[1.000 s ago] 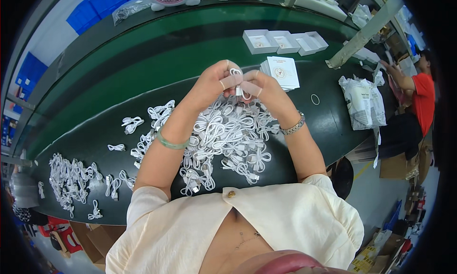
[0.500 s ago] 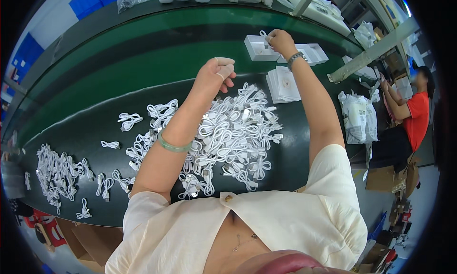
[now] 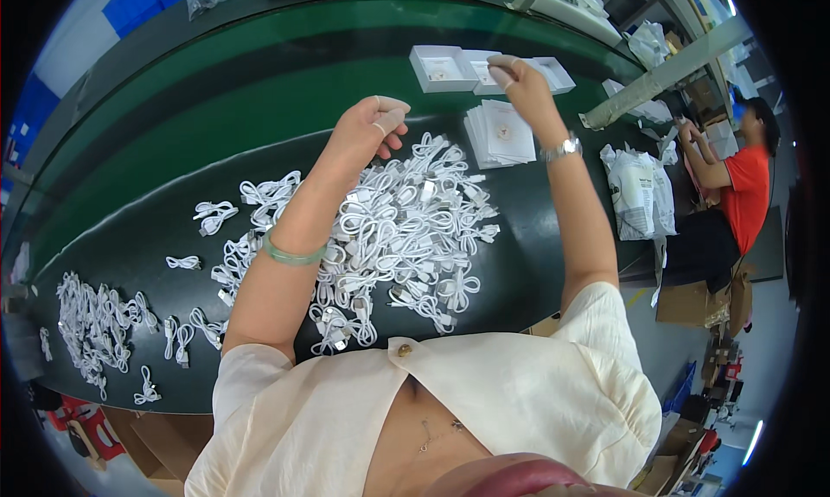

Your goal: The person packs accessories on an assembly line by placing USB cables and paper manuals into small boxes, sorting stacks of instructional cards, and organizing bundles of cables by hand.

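My left hand hovers past the far edge of a large pile of white coiled cables. Its thumb and index finger, both in finger cots, press together, and nothing shows in them. My right hand is over the row of open white boxes, its thumb and cotted index finger apart with no cable between them. The left box shows its inside; the middle box and right box are partly behind that hand. A stack of white printed cards lies just nearer than the boxes.
A smaller cable heap lies at the left of the dark table, with several loose cables between the heaps. A white post slants up at the right. Beyond a white plastic bag sits a co-worker in a red shirt.
The white cable that was in my right hand has left its fingers, which have parted. My left hand keeps its pose. The whole view has shifted slightly.
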Tool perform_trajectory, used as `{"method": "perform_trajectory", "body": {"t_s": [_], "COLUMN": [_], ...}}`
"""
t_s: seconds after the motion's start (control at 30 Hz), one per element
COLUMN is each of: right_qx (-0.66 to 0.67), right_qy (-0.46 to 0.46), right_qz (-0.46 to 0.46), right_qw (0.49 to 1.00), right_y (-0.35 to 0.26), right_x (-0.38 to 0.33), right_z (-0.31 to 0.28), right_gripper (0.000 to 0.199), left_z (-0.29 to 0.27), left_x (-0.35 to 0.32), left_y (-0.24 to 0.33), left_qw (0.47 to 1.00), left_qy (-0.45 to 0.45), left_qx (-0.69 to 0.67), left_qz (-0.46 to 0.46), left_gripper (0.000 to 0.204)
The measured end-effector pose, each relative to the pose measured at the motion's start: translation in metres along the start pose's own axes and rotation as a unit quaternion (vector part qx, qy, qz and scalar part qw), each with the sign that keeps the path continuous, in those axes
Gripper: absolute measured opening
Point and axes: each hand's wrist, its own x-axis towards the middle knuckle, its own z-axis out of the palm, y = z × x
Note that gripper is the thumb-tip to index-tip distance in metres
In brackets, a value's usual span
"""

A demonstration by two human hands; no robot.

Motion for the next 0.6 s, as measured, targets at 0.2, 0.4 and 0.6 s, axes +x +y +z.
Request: {"method": "perform_trajectory", "body": {"t_s": [0.2, 0.4, 0.6], "right_qx": [0.166, 0.150, 0.124], "right_qy": [-0.090, -0.148, -0.092], "right_qz": [0.019, 0.188, 0.207], "right_qw": [0.982, 0.959, 0.966], "right_y": [-0.059, -0.027, -0.005], "right_x": [-0.077, -0.072, -0.072], "right_z": [0.050, 0.071, 0.056], "right_gripper": [0.058, 0.067, 0.065], "left_z": [0.000, 0.005, 0.000], "left_x": [-0.001, -0.007, -0.008], "left_y": [-0.003, -0.002, -0.003], "left_qw": [1.000, 1.000, 1.000], "left_qy": [-0.007, 0.004, 0.023], "left_qx": [0.016, 0.011, 0.014], "left_qz": [0.002, 0.005, 0.004], "left_gripper": [0.022, 0.022, 0.022]}}
